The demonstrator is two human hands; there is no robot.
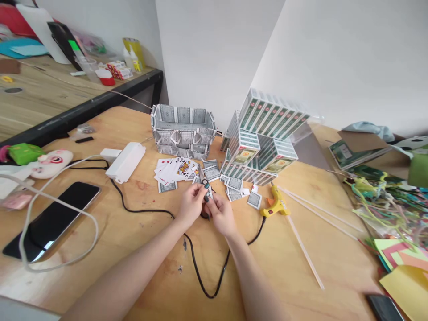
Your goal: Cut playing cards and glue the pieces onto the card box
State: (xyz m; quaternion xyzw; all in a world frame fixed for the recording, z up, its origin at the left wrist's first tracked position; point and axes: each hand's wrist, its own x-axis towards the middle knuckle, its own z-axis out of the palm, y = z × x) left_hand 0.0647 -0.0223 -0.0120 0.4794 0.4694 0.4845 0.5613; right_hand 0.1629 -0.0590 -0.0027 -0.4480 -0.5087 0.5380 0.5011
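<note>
My left hand (191, 203) and my right hand (220, 215) meet over the middle of the table, fingertips closed on a small playing card piece (209, 192). Fingers hide most of that piece. Scissors (202, 174) show just beyond the fingertips, partly covered by my hands. Loose playing cards (177, 170) lie face up in a fanned pile ahead of my left hand. Face-down grey cards (235, 183) are scattered to the right. Behind the cards stands a basket (182, 136) made of folded grey-backed cards.
Stacked card boxes (249, 142) stand at the back right. A yellow glue gun (274, 203) and glue sticks (306, 252) lie right; its black cable (214, 296) loops in front. A phone (50, 223), white cable and power strip (126, 161) occupy the left.
</note>
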